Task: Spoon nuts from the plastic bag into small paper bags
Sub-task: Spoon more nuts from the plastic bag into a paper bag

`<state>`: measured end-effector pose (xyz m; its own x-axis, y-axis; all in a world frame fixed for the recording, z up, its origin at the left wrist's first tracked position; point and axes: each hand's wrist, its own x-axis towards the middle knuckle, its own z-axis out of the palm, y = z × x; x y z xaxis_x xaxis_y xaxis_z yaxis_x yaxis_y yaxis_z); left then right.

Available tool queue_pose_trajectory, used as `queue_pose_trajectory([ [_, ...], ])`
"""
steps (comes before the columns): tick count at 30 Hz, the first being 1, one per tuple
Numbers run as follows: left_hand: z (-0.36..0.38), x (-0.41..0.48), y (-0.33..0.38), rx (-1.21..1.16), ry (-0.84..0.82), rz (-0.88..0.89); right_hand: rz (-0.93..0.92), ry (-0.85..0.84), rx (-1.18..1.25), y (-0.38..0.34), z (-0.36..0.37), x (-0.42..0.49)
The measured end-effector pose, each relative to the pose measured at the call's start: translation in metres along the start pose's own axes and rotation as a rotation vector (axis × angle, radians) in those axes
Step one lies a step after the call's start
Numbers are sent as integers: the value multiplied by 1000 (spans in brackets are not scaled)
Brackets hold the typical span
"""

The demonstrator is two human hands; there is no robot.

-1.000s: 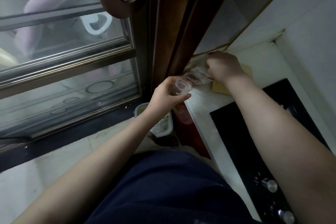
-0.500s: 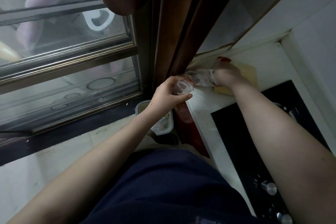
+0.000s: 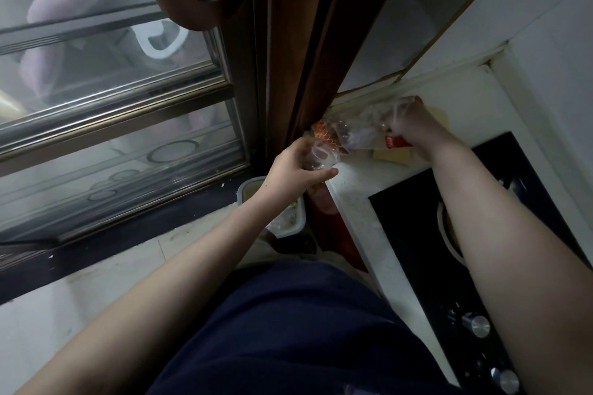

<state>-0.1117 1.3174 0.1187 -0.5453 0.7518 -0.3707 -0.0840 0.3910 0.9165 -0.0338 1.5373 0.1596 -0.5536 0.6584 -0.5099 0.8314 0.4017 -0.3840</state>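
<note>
At the far corner of the white table [image 3: 359, 221], beside the dark stove top [image 3: 426, 234], the right hand [image 3: 414, 125] is closed on the crumpled clear plastic bag [image 3: 359, 131], apparently lifting it off a tan paper bag [image 3: 393, 155] lying flat beneath. The left hand [image 3: 298, 170] curls around a small clear cup [image 3: 321, 159] held near the bag, probably to serve as the scoop. No nuts can be made out.
</note>
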Motion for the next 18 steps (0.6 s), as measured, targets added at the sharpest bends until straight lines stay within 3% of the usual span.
queue_pose_trajectory([
  [3,2,2,-1,2,-18,-3,56,33,179,7,-7,2],
  [11,14,7,3,-16,-68,-2,117,88,166,1,-16,-9],
  [18,22,11,5,-9,-78,31,207,211,464,-4,-29,-26],
])
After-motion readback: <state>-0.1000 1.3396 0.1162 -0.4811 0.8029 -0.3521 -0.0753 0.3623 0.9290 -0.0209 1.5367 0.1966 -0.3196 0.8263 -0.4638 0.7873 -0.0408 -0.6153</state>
